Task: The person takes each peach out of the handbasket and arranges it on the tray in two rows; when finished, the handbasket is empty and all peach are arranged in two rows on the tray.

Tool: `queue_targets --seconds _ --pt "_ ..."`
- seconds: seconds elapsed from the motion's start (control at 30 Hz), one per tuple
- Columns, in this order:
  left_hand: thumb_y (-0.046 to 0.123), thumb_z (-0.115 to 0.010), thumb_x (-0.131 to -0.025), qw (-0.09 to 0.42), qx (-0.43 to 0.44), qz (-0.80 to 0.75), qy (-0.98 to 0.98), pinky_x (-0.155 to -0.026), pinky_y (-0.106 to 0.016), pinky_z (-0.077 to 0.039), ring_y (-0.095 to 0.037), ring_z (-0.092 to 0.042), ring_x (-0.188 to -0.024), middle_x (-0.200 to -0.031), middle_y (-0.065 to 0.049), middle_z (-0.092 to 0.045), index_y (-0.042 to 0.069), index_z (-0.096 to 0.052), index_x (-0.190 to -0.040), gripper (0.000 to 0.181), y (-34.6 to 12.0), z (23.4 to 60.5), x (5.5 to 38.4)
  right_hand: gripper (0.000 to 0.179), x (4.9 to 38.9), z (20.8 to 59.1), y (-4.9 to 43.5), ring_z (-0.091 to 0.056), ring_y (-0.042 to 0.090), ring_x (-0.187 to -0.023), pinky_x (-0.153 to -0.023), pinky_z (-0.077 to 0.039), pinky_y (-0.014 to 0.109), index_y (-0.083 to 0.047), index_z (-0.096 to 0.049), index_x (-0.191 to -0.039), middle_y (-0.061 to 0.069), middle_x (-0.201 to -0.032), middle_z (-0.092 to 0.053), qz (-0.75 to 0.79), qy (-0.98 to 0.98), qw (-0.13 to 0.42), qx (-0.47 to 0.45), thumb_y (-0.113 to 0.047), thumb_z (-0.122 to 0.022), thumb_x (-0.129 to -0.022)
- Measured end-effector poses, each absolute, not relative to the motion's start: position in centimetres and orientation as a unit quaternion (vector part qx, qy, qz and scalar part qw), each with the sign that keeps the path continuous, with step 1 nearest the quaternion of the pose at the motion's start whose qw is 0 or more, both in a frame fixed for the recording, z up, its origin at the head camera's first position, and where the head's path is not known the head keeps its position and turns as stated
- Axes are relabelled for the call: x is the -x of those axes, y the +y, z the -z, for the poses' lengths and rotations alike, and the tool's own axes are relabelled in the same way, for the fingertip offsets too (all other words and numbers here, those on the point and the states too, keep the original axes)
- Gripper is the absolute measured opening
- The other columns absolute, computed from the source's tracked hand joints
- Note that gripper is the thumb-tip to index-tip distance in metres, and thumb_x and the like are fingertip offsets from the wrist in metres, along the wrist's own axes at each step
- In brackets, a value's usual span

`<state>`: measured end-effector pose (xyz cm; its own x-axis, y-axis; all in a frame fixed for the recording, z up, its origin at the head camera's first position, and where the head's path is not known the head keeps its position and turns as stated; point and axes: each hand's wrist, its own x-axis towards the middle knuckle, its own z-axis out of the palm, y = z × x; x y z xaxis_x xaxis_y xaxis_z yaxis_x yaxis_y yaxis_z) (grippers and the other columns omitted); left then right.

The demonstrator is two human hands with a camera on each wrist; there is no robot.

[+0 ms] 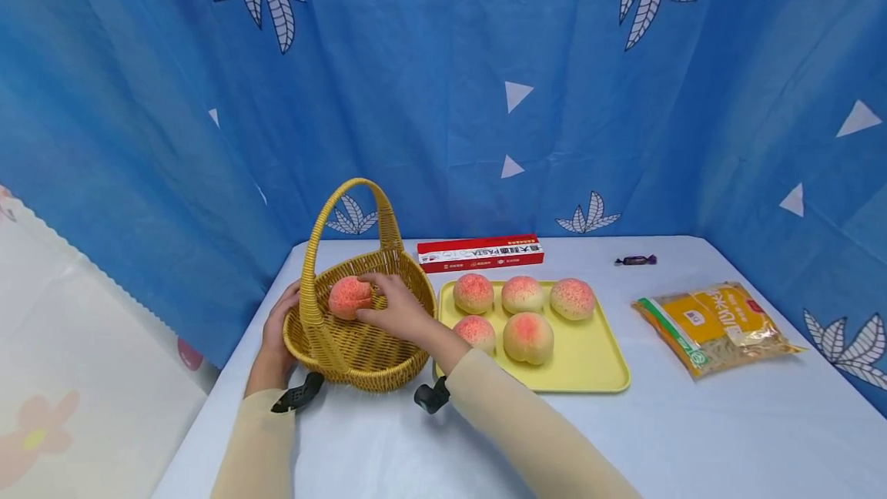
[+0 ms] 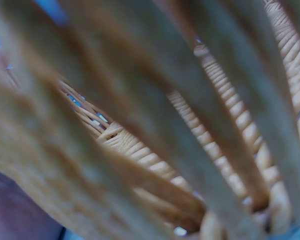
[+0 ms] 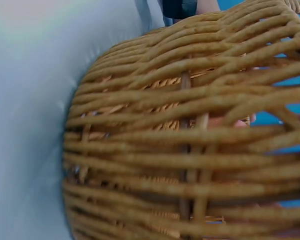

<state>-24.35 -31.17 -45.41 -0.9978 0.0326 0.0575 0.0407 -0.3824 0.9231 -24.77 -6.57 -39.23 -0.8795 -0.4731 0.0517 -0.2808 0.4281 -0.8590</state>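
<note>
A yellow-brown wicker basket (image 1: 384, 380) with a tall arched handle stands at the left of the table. Against its outer left side, near the foot of the handle, rests my left hand (image 1: 276, 327), its fingertips partly hidden by the basket. My right hand (image 1: 398, 308) reaches over the right rim and pinches a pinkish-red peach (image 1: 346, 297) between thumb and fingers inside the basket. Close wickerwork (image 2: 140, 155) fills the left wrist view. The basket's woven side (image 3: 180, 135) covers most of the right wrist view and largely hides what is inside.
Right of the basket lies a yellow tray (image 1: 589, 368) with several peaches (image 1: 529, 337) on it. Behind the tray is a red pasta box (image 1: 481, 254). A small purple-wrapped candy (image 1: 635, 260) and an orange grain bag (image 1: 717, 326) lie farther right. A blue curtain (image 1: 443, 98) hangs behind.
</note>
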Motion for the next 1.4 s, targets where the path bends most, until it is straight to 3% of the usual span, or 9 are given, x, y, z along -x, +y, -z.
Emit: queue_targets --seconds 0.3,0.43,0.73,0.9,1.13,1.27,1.4 --pt "0.026 -0.036 -0.109 0.004 0.030 0.830 -0.556 -0.091 -0.015 -0.051 -0.001 -0.061 -0.103 -0.124 0.013 -0.059 0.030 -0.050 -0.137 0.032 -31.2 45.3 24.3 0.053 25.6 39.6 -7.9 -0.046 0.032 -0.134 -0.099 -0.049 0.050 -0.027 -0.051 -0.142 0.011 -0.147 -0.044 0.547 0.810 0.124 0.173 -0.025 -0.070 -0.093" --pt "0.026 -0.036 -0.109 0.005 0.037 0.831 -0.555 -0.091 -0.015 -0.051 -0.002 -0.061 -0.104 -0.125 0.012 -0.058 0.029 -0.051 -0.136 0.031 -31.2 45.1 24.5 0.055 26.0 39.5 -8.2 -0.043 0.035 -0.135 -0.103 -0.045 0.055 -0.026 -0.051 -0.144 0.015 -0.149 -0.041 0.557 0.805 0.124 0.164 -0.022 -0.070 -0.092" --pt "0.025 -0.035 -0.109 0.010 0.034 0.831 -0.556 -0.090 -0.015 -0.052 -0.002 -0.061 -0.103 -0.122 0.012 -0.060 0.028 -0.051 -0.135 0.031 -31.2 44.9 24.4 0.081 26.2 40.1 -8.5 -0.023 0.036 -0.150 -0.116 -0.031 0.061 -0.046 -0.028 -0.155 0.009 -0.165 -0.016 0.506 0.813 0.222 0.183 -0.035 -0.074 -0.089" --pt "0.024 -0.035 -0.109 0.012 0.043 0.840 -0.541 -0.088 -0.016 -0.053 -0.002 -0.063 -0.099 -0.120 0.011 -0.063 0.026 -0.051 -0.136 0.032 -31.1 45.3 24.3 0.084 26.0 40.4 -8.6 -0.024 0.035 -0.150 -0.117 -0.030 0.061 -0.045 -0.028 -0.155 0.008 -0.165 -0.016 0.495 0.821 0.215 0.184 -0.026 -0.075 -0.088" --pt "0.025 -0.033 -0.109 0.007 0.027 0.826 -0.563 -0.090 -0.015 -0.051 -0.002 -0.060 -0.104 -0.124 0.012 -0.058 0.027 -0.048 -0.138 0.032 -31.1 45.4 24.5 0.059 26.0 40.7 -8.7 -0.044 0.032 -0.136 -0.111 -0.042 0.054 -0.027 -0.049 -0.139 0.013 -0.151 -0.037 0.511 0.834 0.134 0.158 -0.013 -0.073 -0.088" --pt "0.025 -0.031 -0.109 0.009 0.021 0.819 -0.573 -0.092 -0.014 -0.050 -0.002 -0.058 -0.107 -0.127 0.013 -0.056 0.030 -0.048 -0.136 0.032 -31.1 45.4 24.6 0.038 26.2 40.8 -8.7 -0.049 0.030 -0.130 -0.107 -0.045 0.048 -0.022 -0.055 -0.125 0.012 -0.146 -0.043 0.498 0.849 0.094 0.150 -0.018 -0.072 -0.091" --pt "0.026 -0.033 -0.109 0.011 0.014 0.821 -0.570 -0.093 -0.014 -0.049 -0.003 -0.057 -0.111 -0.130 0.013 -0.054 0.029 -0.049 -0.137 0.033 -31.1 45.5 24.6 0.022 26.2 40.7 -8.5 -0.053 0.023 -0.112 -0.092 -0.048 0.038 -0.018 -0.058 -0.111 0.008 -0.132 -0.051 0.486 0.858 0.064 0.155 -0.023 -0.070 -0.093"
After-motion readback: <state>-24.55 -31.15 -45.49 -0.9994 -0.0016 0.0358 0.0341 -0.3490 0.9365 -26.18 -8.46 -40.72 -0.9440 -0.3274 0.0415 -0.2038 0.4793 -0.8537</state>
